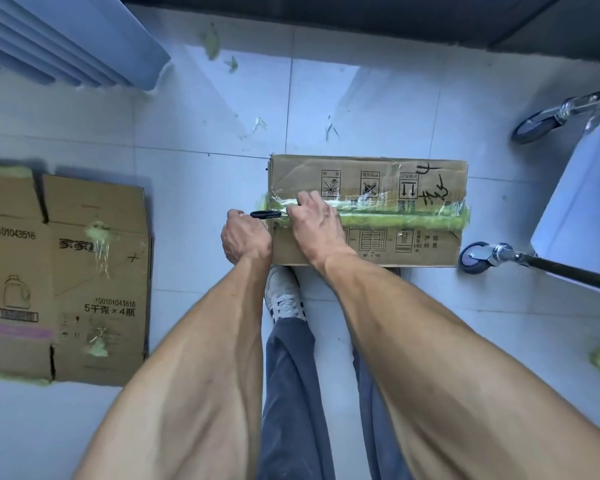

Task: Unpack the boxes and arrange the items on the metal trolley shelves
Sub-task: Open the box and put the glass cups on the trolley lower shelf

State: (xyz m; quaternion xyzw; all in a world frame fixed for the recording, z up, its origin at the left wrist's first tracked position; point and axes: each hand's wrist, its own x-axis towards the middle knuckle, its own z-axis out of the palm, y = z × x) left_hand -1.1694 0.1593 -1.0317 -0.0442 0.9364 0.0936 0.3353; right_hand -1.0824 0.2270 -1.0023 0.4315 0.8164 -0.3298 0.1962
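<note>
Here, on a pale tiled floor (201, 98), we stood over a closed cardboard box (368, 244) sealed along its top seam with green tape (406, 220) under clear film; with the flaps shut, we could not see what it held. Our left hand (246, 239) was clenched around a black-handled cutter (264, 214), whose tip met the tape at the box's left end. Our right hand (314, 216) lay on the lid just beside it, fingers curled down and pinching the tape at the seam. Printed handling symbols and a black handwritten scrawl marked the box top. Well apart to our left lay a flattened carton (97, 282), opened out and holding nothing, printed with a bottle outline and Chinese text, with scraps of green tape clinging to it. At the right edge stood the metal trolley (575, 202), two of its caster wheels showing; the nearer wheel (476, 258) sat just beside the box's right corner. One grey-and-white sneaker (284, 296) touched the box's near side.
</note>
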